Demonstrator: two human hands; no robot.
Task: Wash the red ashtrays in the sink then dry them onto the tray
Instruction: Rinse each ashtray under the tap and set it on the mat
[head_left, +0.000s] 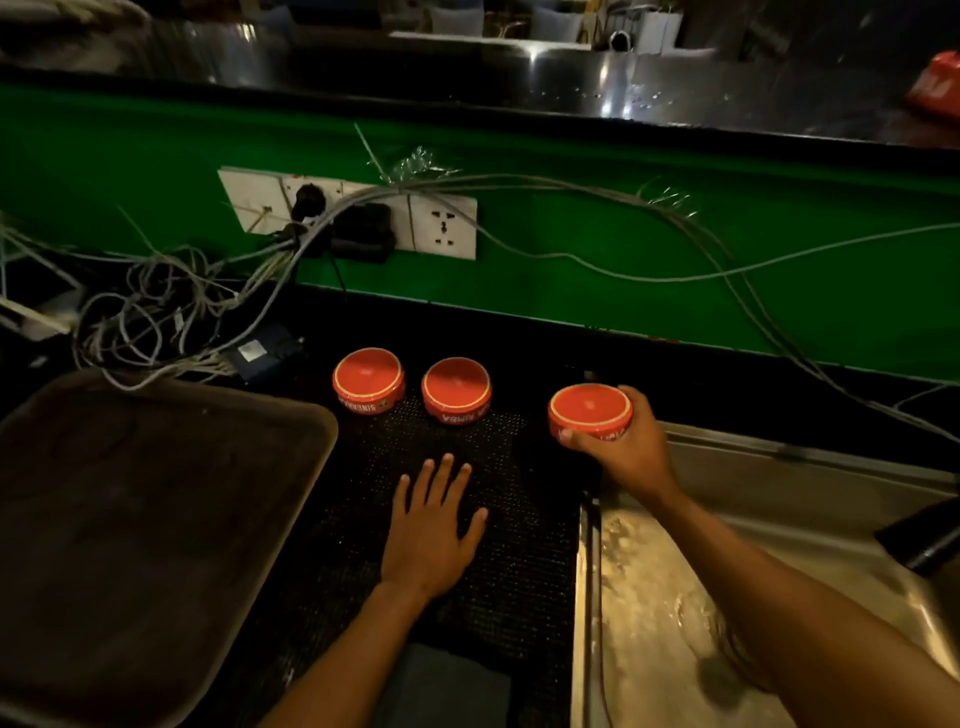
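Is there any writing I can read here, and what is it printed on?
Left ashtray: white side lettering, upside down, too blurred to read.
Middle ashtray: same, unreadable.
Ashtray in the right hand: lettering partly covered by fingers.
Red object at the far right: blurred markings.
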